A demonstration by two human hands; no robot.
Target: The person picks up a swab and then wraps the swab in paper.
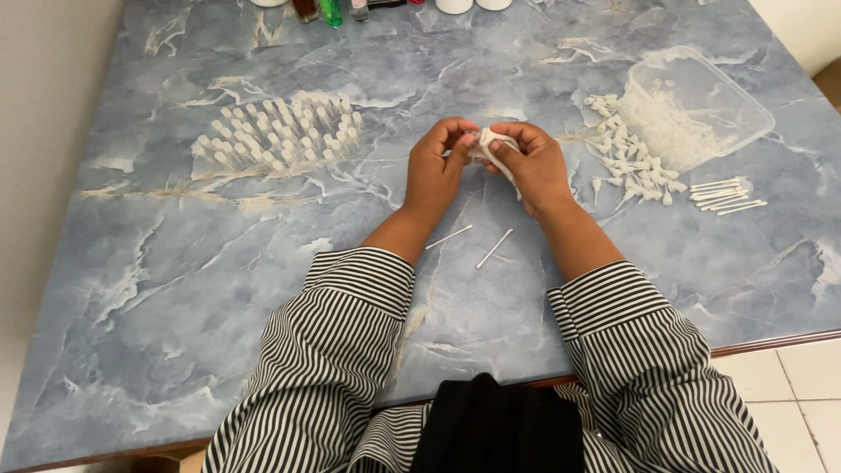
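Observation:
My left hand (435, 165) and my right hand (532, 163) meet above the middle of the blue marbled table (175, 289). Together they pinch a small white plastic piece (488, 144) with a thin stem hanging below my right fingers. Two thin white sticks (473, 243) lie on the table just below my wrists. My striped sleeves cover both forearms.
Several small white upright pieces (279, 133) stand in rows at the left. A clear plastic tub (698, 105) lies tipped at the right, with a heap of white pieces (632, 153) spilling out and a few sticks (724, 196) beside it. Small bottles (330, 10) line the far edge.

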